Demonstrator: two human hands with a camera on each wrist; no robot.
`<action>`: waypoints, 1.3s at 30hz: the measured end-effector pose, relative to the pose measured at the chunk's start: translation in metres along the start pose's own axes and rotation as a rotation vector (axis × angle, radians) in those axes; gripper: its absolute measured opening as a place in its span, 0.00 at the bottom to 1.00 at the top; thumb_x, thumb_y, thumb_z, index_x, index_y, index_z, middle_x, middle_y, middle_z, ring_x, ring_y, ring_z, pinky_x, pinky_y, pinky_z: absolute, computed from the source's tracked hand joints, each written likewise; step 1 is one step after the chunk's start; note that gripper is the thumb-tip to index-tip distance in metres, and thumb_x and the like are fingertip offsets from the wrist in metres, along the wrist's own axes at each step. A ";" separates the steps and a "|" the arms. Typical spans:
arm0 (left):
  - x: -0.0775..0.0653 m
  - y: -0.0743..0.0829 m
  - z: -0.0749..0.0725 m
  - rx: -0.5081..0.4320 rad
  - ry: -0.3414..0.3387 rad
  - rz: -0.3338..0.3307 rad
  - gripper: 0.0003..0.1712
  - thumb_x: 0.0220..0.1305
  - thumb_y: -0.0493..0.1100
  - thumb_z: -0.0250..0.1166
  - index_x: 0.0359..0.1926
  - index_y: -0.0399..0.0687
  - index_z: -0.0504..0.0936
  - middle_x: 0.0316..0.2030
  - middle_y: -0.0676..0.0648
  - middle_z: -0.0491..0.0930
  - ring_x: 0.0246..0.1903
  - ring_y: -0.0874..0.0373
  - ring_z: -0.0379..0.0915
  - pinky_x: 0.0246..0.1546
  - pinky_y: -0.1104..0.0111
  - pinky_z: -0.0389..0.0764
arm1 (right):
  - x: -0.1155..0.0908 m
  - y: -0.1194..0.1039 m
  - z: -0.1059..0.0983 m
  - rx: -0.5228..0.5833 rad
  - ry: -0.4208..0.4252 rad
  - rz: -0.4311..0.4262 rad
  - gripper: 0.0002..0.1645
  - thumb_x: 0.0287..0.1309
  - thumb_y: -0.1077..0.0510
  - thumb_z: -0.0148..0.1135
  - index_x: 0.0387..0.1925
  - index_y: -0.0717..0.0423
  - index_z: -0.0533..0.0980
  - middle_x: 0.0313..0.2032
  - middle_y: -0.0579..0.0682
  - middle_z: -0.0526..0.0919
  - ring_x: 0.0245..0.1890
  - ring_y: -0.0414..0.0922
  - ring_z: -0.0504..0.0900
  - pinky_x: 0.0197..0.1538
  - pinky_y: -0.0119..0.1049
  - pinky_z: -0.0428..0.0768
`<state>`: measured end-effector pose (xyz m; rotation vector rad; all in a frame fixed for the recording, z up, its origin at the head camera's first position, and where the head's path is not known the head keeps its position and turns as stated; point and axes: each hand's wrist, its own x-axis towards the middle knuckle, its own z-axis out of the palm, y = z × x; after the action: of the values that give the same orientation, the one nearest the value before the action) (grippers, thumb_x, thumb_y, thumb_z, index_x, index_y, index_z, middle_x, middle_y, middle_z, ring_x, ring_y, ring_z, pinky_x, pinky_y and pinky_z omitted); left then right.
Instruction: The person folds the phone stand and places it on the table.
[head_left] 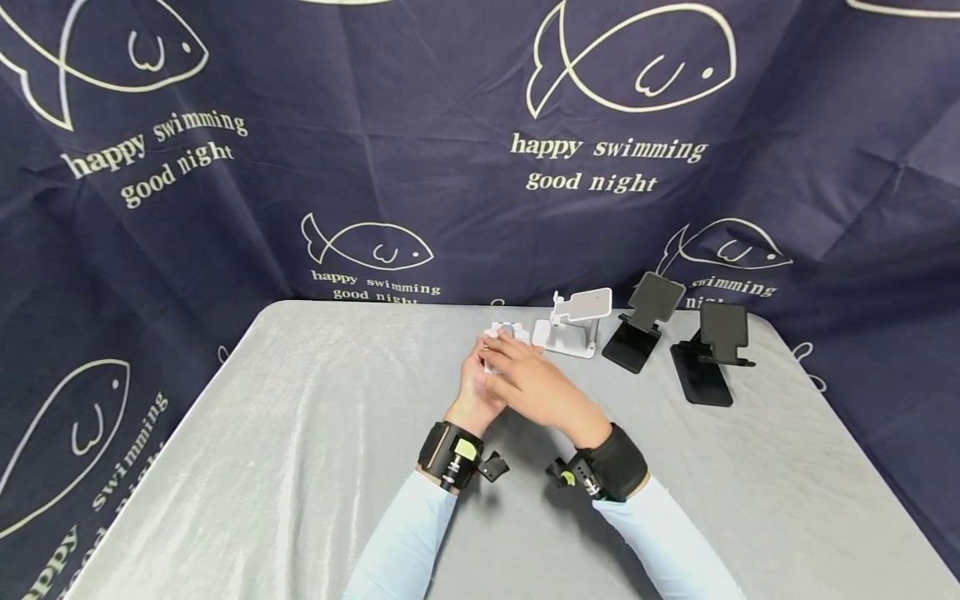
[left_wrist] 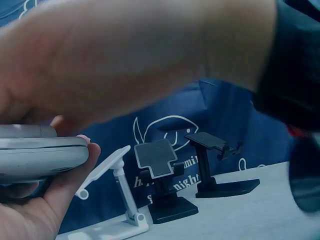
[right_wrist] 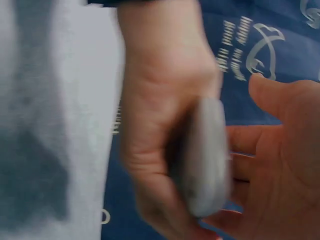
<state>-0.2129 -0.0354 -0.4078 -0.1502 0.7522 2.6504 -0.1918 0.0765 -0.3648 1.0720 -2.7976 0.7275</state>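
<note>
Starting at the left, the grey table spreads before a navy cloth printed with fish. Near the table's far edge, the left hand holds a small white gadget, its thumb and fingers bent around the body from the side and below; that grip likely serves to steady it and leave the upper face within reach. It appears to be raised off the table. The hands cover much of it and the right wrist view is blurred, so I can only say it looks like a folded phone stand.

The right hand lies across the top, fingers fairly straight and thumb spread away; it touches the gadget without wrapping around it, perhaps as a counter to the support beneath.

Just right of the hands stands a white phone stand, its plate tilted up over a flat base. Next comes a black phone stand, then a second black stand nearest the table's right side. All three rest on their bases, which would keep the raised plates from tipping, and the row probably sits there to leave the hands elbow room.
</note>
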 end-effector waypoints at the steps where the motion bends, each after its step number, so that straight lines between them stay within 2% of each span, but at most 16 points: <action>1: 0.001 0.000 -0.001 0.006 -0.008 -0.002 0.25 0.74 0.60 0.27 0.53 0.58 0.68 0.41 0.62 0.78 0.44 0.68 0.74 0.49 0.76 0.73 | 0.000 0.000 -0.005 0.030 0.002 0.003 0.29 0.70 0.45 0.46 0.62 0.59 0.70 0.66 0.57 0.67 0.71 0.55 0.56 0.72 0.53 0.53; 5: 0.005 -0.001 -0.003 0.047 -0.009 -0.005 0.30 0.73 0.61 0.26 0.62 0.55 0.64 0.41 0.57 0.79 0.41 0.66 0.76 0.42 0.73 0.76 | 0.001 0.006 -0.024 0.171 0.084 0.062 0.25 0.67 0.49 0.52 0.58 0.60 0.74 0.64 0.60 0.69 0.67 0.57 0.63 0.69 0.56 0.58; 6: 0.006 -0.001 -0.003 0.065 -0.017 0.000 0.32 0.73 0.61 0.25 0.65 0.55 0.62 0.44 0.55 0.79 0.42 0.65 0.77 0.43 0.71 0.77 | 0.000 0.008 -0.027 0.206 0.114 0.099 0.25 0.66 0.49 0.53 0.59 0.59 0.73 0.65 0.60 0.67 0.67 0.58 0.63 0.68 0.57 0.59; 9: 0.007 -0.001 -0.004 0.078 -0.039 -0.003 0.34 0.72 0.62 0.24 0.70 0.54 0.56 0.55 0.48 0.73 0.44 0.60 0.77 0.55 0.58 0.75 | -0.002 0.017 -0.033 0.333 0.179 0.266 0.33 0.64 0.47 0.56 0.67 0.53 0.65 0.69 0.60 0.60 0.69 0.59 0.58 0.67 0.59 0.60; 11: 0.007 -0.001 -0.003 0.074 -0.067 -0.007 0.35 0.72 0.62 0.23 0.72 0.54 0.53 0.62 0.44 0.66 0.47 0.56 0.76 0.58 0.52 0.71 | -0.003 0.024 -0.032 0.438 0.185 0.367 0.40 0.63 0.46 0.57 0.71 0.53 0.57 0.71 0.62 0.55 0.69 0.61 0.57 0.67 0.59 0.61; 12: 0.007 -0.001 -0.003 0.074 -0.064 -0.007 0.35 0.72 0.62 0.23 0.72 0.54 0.54 0.63 0.44 0.65 0.47 0.55 0.76 0.58 0.51 0.72 | -0.003 0.028 -0.030 0.474 0.180 0.407 0.42 0.62 0.46 0.57 0.72 0.54 0.53 0.70 0.63 0.55 0.69 0.61 0.58 0.66 0.58 0.62; 14: 0.008 -0.002 -0.003 0.068 -0.051 -0.008 0.35 0.72 0.63 0.24 0.71 0.52 0.54 0.61 0.45 0.68 0.47 0.57 0.76 0.55 0.58 0.75 | -0.004 0.035 -0.026 0.602 0.150 0.480 0.45 0.63 0.48 0.57 0.73 0.57 0.49 0.68 0.66 0.57 0.62 0.63 0.68 0.61 0.56 0.71; 16: 0.008 -0.003 -0.002 0.083 -0.013 0.009 0.35 0.73 0.62 0.25 0.71 0.51 0.56 0.54 0.49 0.74 0.45 0.60 0.76 0.48 0.65 0.78 | -0.006 0.040 -0.020 0.729 0.111 0.522 0.44 0.64 0.52 0.56 0.73 0.60 0.47 0.65 0.69 0.61 0.49 0.60 0.78 0.49 0.52 0.80; 19: 0.008 -0.005 -0.003 0.117 0.046 0.030 0.34 0.74 0.60 0.27 0.70 0.49 0.58 0.43 0.54 0.79 0.42 0.64 0.77 0.42 0.71 0.79 | -0.008 0.043 -0.013 0.863 0.081 0.554 0.40 0.64 0.57 0.54 0.72 0.62 0.49 0.58 0.69 0.68 0.30 0.50 0.81 0.32 0.43 0.85; 21: 0.008 -0.006 -0.003 0.159 0.061 0.037 0.34 0.74 0.60 0.27 0.69 0.47 0.59 0.40 0.54 0.79 0.41 0.63 0.78 0.40 0.71 0.80 | -0.008 0.043 -0.010 0.887 0.087 0.542 0.39 0.63 0.60 0.53 0.71 0.64 0.51 0.55 0.69 0.70 0.27 0.43 0.79 0.28 0.39 0.84; 23: 0.008 -0.007 -0.005 0.214 0.073 0.047 0.34 0.74 0.60 0.27 0.68 0.46 0.60 0.38 0.55 0.80 0.39 0.64 0.78 0.38 0.71 0.79 | -0.008 0.042 -0.009 0.897 0.101 0.537 0.38 0.62 0.63 0.53 0.71 0.65 0.52 0.52 0.68 0.72 0.24 0.40 0.78 0.26 0.36 0.83; 28: 0.009 -0.008 -0.008 0.393 0.124 0.114 0.35 0.75 0.60 0.29 0.65 0.41 0.65 0.34 0.57 0.80 0.33 0.66 0.78 0.33 0.74 0.79 | -0.007 0.042 -0.009 0.928 0.121 0.548 0.38 0.61 0.65 0.53 0.71 0.65 0.52 0.54 0.68 0.71 0.28 0.40 0.78 0.25 0.34 0.82; 34: 0.004 -0.001 -0.007 0.658 0.205 0.196 0.35 0.75 0.60 0.32 0.51 0.38 0.75 0.29 0.54 0.79 0.27 0.65 0.77 0.26 0.75 0.78 | -0.006 0.043 -0.007 0.953 0.144 0.562 0.38 0.61 0.67 0.54 0.71 0.64 0.53 0.56 0.70 0.71 0.32 0.39 0.78 0.27 0.34 0.83; 37: 0.002 0.003 -0.006 0.770 0.212 0.231 0.34 0.76 0.58 0.32 0.48 0.37 0.77 0.28 0.53 0.78 0.27 0.65 0.76 0.26 0.74 0.77 | -0.006 0.044 -0.008 0.972 0.163 0.584 0.39 0.60 0.68 0.55 0.71 0.62 0.54 0.56 0.69 0.72 0.32 0.38 0.79 0.27 0.35 0.83; 39: 0.001 0.005 -0.007 0.809 0.188 0.235 0.33 0.76 0.56 0.34 0.49 0.36 0.77 0.28 0.53 0.78 0.27 0.65 0.75 0.26 0.74 0.77 | -0.006 0.045 -0.008 0.977 0.174 0.590 0.38 0.59 0.68 0.55 0.70 0.62 0.55 0.54 0.68 0.73 0.32 0.38 0.79 0.27 0.35 0.83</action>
<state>-0.2163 -0.0425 -0.4111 -0.0896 1.9242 2.3228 -0.2170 0.1126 -0.3777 0.1107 -2.5539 2.2372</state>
